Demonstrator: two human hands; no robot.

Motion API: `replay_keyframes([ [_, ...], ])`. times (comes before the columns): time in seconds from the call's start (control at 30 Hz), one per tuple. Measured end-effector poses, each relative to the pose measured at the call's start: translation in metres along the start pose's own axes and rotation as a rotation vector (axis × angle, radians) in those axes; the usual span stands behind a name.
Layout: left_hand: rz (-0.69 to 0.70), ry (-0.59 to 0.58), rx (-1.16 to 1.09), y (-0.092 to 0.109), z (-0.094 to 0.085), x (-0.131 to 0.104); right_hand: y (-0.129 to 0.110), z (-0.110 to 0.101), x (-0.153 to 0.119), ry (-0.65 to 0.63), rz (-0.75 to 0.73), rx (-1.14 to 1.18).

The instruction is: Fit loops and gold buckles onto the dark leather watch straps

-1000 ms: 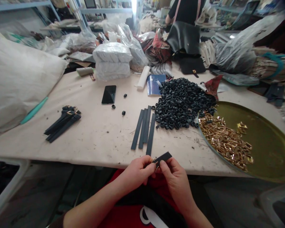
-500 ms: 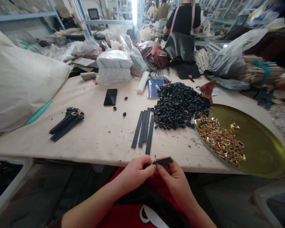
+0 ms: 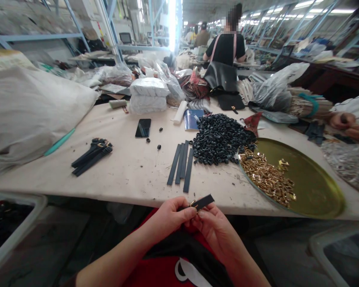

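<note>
View tilted up since the earlier frames; the strap's free end points up-right more steeply than half a second ago, and a co-worker's hands have come into view at far right. Black strap with gold buckle is held up at the table's near edge, between both hands. Left hand: thumb and fingers pinch strap at the buckle. Right hand: fingers bent, thumb and index gripping strap's lower edge just beside buckle; exact fingertip contact partly hidden. Beyond hands: four loose dark strips, side by side. Pile of black loops behind, to their right, touching round tray with heap of gold buckles. Left: bundle of buckled straps. Phone mid-table, three single loops near it.
</note>
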State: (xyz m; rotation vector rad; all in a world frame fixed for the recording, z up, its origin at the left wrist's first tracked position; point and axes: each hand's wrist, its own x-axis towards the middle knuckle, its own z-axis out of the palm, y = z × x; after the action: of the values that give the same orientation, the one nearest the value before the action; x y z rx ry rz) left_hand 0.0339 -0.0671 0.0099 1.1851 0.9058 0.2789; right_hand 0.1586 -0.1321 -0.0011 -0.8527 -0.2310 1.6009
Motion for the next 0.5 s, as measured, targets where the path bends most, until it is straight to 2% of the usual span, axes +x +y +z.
replay_keyframes([
  [0.1,0.025,0.014,-0.028,-0.003,0.001,-0.001,0.005,0.000,-0.004,0.055,-0.048,-0.131],
  [0.23,0.033,0.027,0.015,-0.001,-0.002,-0.001,0.007,-0.005,-0.005,0.127,-0.231,-0.453],
  [0.3,0.022,0.023,0.043,0.001,-0.003,0.000,0.005,-0.006,-0.003,0.125,-0.260,-0.571],
  [0.43,0.039,0.003,0.030,0.002,-0.006,0.005,-0.001,-0.008,0.006,0.084,-0.297,-0.673],
  [0.5,0.026,-0.006,0.020,0.002,-0.006,0.008,-0.001,-0.009,0.013,0.076,-0.256,-0.633],
])
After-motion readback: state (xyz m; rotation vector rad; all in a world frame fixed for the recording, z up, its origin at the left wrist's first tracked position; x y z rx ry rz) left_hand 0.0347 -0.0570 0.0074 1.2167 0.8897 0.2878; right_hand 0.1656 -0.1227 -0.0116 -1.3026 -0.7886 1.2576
